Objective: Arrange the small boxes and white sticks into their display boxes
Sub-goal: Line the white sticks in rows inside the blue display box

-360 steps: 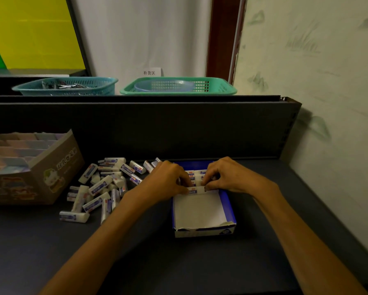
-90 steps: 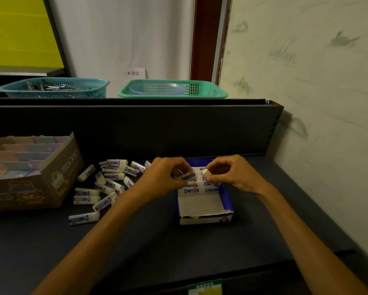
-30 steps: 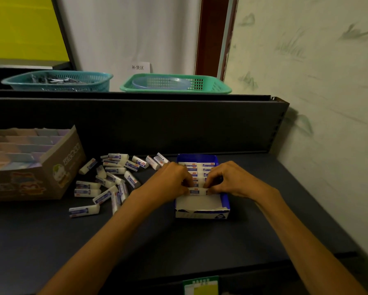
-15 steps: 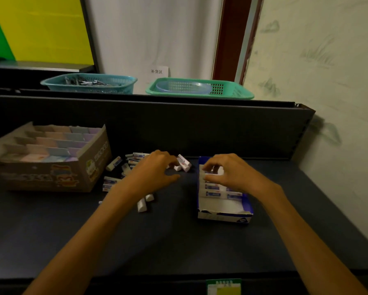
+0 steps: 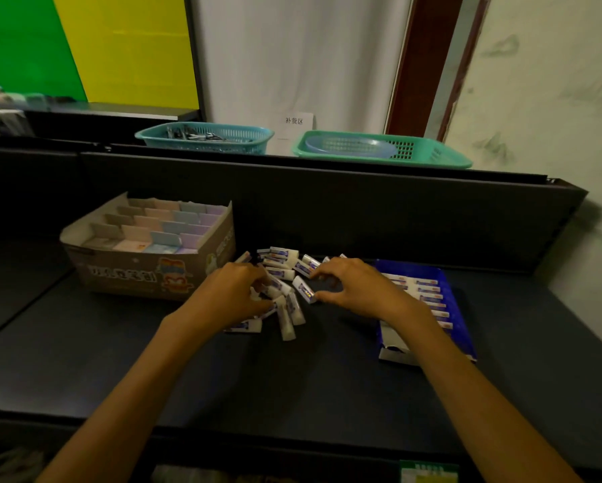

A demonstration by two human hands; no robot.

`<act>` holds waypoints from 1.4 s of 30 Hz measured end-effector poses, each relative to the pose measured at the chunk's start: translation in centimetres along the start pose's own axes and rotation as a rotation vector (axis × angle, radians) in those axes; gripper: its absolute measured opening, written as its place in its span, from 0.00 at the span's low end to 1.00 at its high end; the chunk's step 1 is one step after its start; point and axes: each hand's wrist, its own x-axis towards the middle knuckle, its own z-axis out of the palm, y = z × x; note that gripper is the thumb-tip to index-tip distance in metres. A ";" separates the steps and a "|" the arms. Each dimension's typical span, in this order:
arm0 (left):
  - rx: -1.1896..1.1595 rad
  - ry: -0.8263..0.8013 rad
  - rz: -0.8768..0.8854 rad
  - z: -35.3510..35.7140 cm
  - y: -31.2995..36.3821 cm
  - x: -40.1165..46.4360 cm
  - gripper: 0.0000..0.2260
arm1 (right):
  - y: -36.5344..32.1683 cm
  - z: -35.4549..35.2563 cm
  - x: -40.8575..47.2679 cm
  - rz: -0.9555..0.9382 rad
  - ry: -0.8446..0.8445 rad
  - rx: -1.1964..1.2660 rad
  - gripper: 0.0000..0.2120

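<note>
A dark shelf (image 5: 153,371) held a brown display box (image 5: 146,270) of pastel small boxes (image 5: 160,224) at left and a blue display box (image 5: 456,308) at right, its white sticks (image 5: 419,291) lined in a row. Between the two boxes lay a loose pile of white sticks (image 5: 285,270). The person's left hand (image 5: 233,298) rested on the pile with fingers curled among the sticks; whether it gripped one could not be told. The right hand (image 5: 355,287) hovered at the pile's right edge, thumb and forefinger spread apart, the thumb tip touching the end of one stick (image 5: 303,289).
</note>
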 end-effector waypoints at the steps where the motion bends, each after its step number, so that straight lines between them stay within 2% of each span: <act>1: -0.004 -0.008 0.002 0.1 -0.1 0.0 0.16 | -0.2 0.4 0.3 -0.005 -0.012 -0.008 0.19; 8: 0.006 -0.048 0.022 0.8 0.1 0.0 0.13 | -0.9 1.6 0.5 0.008 -0.074 -0.048 0.17; 15: -0.007 -0.063 0.029 1.6 0.6 0.2 0.10 | -0.7 1.7 0.2 0.052 -0.030 -0.099 0.05; 21: -0.057 -0.056 0.028 1.8 0.6 0.4 0.11 | -1.2 1.9 0.1 0.115 0.052 -0.045 0.10; 27: -0.139 0.036 0.088 0.9 1.0 0.2 0.15 | -0.5 1.7 -0.1 0.157 0.044 -0.044 0.18; 32: -0.166 0.124 0.155 0.6 1.4 0.5 0.15 | 0.2 -0.4 -1.6 0.137 0.081 0.067 0.19; 35: -0.276 0.164 0.163 0.7 2.2 0.7 0.12 | 1.1 -1.4 -3.1 0.123 0.128 0.150 0.17; 38: -0.363 0.197 0.225 0.8 3.2 1.2 0.16 | 2.0 -2.3 -4.4 0.127 0.160 0.189 0.16; 42: -0.492 0.197 0.180 0.6 4.9 1.3 0.16 | 3.0 -3.4 -6.2 0.145 0.193 0.214 0.16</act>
